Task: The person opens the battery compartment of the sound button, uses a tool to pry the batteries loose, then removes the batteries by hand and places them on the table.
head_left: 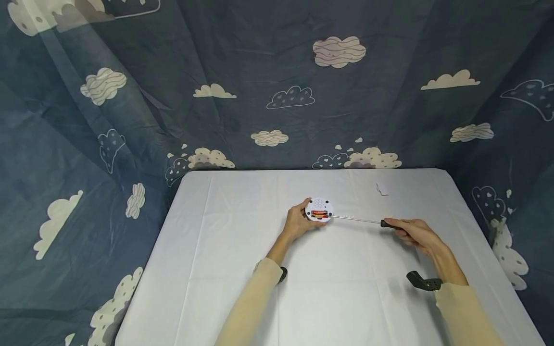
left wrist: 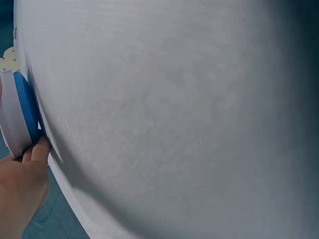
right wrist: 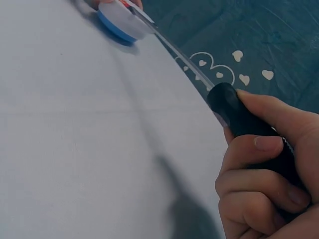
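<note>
A round white device (head_left: 321,203) with a blue face on its other side (right wrist: 112,27) is held at its left edge by my left hand (head_left: 297,222), thumb and fingers around the rim. Its back, with a patch of small holes, faces up, and red-orange batteries (head_left: 319,214) show in the uncovered compartment. Around the black handle (right wrist: 237,112) of a long screwdriver (head_left: 357,220) curl the fingers of my right hand (head_left: 419,235). The shaft points left, and its tip overlaps the compartment's right end. In the left wrist view, the device (left wrist: 12,117) stands at the left edge above my fingers.
A small white piece with a thin dark edge (head_left: 382,189) lies toward the back right of the white-covered table (head_left: 242,192). A dark blue cloud-print cloth (head_left: 268,57) hangs behind and at both sides. Dark wrist mounts (head_left: 424,281) sit at both cuffs.
</note>
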A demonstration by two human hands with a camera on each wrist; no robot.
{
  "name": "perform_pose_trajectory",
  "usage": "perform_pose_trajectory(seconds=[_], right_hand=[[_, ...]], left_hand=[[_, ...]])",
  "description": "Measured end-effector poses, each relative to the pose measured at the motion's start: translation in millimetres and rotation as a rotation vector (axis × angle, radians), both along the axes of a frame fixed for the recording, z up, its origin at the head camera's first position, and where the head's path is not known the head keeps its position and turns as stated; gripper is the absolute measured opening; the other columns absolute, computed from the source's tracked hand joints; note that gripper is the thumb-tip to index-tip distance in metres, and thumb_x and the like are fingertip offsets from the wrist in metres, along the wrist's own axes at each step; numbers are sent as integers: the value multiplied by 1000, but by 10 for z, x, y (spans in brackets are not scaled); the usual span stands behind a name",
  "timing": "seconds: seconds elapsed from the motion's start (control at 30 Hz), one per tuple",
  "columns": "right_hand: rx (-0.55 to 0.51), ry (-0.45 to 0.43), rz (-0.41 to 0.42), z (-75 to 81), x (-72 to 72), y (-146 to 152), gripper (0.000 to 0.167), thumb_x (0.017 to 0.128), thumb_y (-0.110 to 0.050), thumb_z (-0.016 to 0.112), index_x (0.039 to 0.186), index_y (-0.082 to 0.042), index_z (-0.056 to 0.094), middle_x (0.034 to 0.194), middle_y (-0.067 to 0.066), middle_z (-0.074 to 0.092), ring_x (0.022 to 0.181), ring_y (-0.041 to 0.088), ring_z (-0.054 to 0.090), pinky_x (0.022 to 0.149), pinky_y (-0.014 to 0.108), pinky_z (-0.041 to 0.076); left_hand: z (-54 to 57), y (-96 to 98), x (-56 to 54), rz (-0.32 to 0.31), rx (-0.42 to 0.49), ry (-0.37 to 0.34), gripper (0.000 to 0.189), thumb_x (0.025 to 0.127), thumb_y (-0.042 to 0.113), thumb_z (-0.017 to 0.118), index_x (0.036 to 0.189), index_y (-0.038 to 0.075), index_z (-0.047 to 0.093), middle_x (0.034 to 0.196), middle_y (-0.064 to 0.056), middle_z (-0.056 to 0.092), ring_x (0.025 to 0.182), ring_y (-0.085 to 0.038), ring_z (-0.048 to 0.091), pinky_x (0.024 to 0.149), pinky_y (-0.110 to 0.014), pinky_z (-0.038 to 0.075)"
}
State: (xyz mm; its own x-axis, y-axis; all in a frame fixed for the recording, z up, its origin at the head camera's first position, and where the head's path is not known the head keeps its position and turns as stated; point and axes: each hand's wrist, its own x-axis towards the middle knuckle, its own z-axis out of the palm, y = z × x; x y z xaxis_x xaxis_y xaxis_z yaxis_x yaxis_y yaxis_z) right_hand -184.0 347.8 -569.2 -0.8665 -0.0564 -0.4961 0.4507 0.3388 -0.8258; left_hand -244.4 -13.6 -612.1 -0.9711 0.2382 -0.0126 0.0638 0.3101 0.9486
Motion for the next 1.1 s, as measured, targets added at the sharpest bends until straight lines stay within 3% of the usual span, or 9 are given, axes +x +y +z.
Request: perform_pose_trajectory(seconds=[0.13, 0.3, 0.5, 0.63, 0.77, 0.93, 1.1], right_hand=[[-6, -46, -4, -10, 5, -7, 47, 96, -54, 69, 68, -23, 47, 58, -13, 43, 48, 3, 34, 45, 19, 31], [2, -27, -20, 36, 9, -16, 43, 94, -55, 71, 73, -23, 52, 61, -13, 45, 50, 3, 37, 46, 21, 33], [137, 146, -48, 254, 11, -75, 37, 89, -54, 78, 86, -18, 68, 60, -14, 47, 55, 6, 40, 48, 27, 33], [272, 315, -5, 435, 10, -178, 47, 89, -51, 79, 100, -6, 70, 72, -9, 55, 66, 9, 45, 53, 29, 38], [381, 466, 55, 605, 26, -297, 45, 90, -43, 80, 102, -1, 69, 89, 5, 66, 74, 14, 50, 57, 27, 44], [422, 522, 84, 724, 34, -386, 40, 88, -38, 83, 100, -2, 69, 99, 17, 68, 75, 15, 55, 57, 25, 49], [395, 516, 82, 651, 8, -344, 40, 89, -38, 83, 99, -2, 69, 96, 12, 68, 75, 14, 53, 58, 25, 47]], left_hand=[[7, 6, 2, 3, 8, -9, 100, 71, 9, 96, 154, -2, 43, 155, -18, 52, 141, -24, 57, 114, -24, 49], [12, 11, 9, 12, 12, -12, 99, 71, 9, 96, 154, -2, 44, 153, -18, 54, 139, -25, 58, 114, -25, 49], [8, 20, 20, 12, 26, -13, 99, 71, 9, 96, 154, -2, 43, 153, -19, 54, 139, -25, 58, 114, -25, 50], [11, 16, 21, 15, 22, -22, 99, 71, 10, 96, 155, -1, 43, 153, -18, 54, 139, -24, 58, 114, -25, 50], [4, 17, 23, 15, 12, -17, 99, 72, 11, 96, 155, -1, 43, 154, -18, 54, 140, -25, 58, 113, -24, 50], [8, 15, 28, 10, 18, -11, 100, 71, 11, 96, 155, -2, 43, 154, -19, 53, 140, -25, 57, 113, -24, 50], [9, 10, 22, 14, 17, -7, 100, 71, 9, 96, 154, -2, 43, 155, -19, 53, 141, -25, 56, 114, -24, 49]])
